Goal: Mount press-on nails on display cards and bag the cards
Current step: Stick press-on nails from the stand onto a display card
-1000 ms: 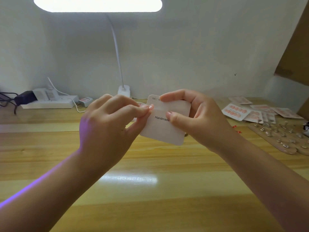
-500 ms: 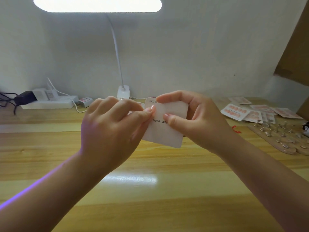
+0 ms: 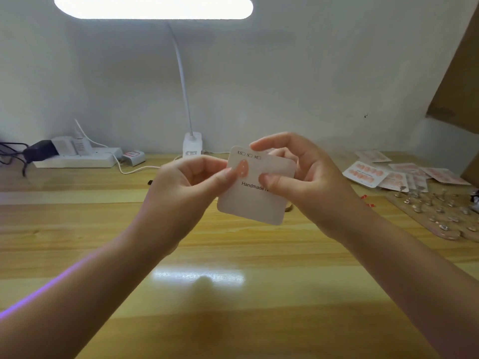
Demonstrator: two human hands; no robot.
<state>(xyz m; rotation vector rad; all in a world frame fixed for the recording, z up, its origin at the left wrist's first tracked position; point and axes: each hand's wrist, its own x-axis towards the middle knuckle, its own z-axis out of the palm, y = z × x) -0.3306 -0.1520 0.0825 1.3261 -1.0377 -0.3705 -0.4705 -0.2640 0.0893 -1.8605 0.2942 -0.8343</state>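
— Where's the card?
— The white display card (image 3: 255, 200) is held up over the middle of the bench (image 3: 233, 294), tilted, with "Handmade" printed across it and size boxes along its top edge. One pink press-on nail (image 3: 243, 167) sits on its upper left part.

— Who has hold of it?
— The right hand (image 3: 308, 177) pinches the card's right edge, thumb on the face, fingers curled behind. The left hand (image 3: 186, 187) has its grip closed at the card's left edge, with a fingertip touching the nail; whether it grips the nail or just presses it, I cannot tell.

— And around them?
— Toward the bench's right edge lie finished cards (image 3: 368, 173) with rows of pink nails, and just in front of them a board of small nail stands (image 3: 438, 213). At the back edge stands a lamp base (image 3: 192, 145) with its lit bar (image 3: 153, 7) overhead, and a power strip (image 3: 77, 158) with plugs sits near the back left corner.
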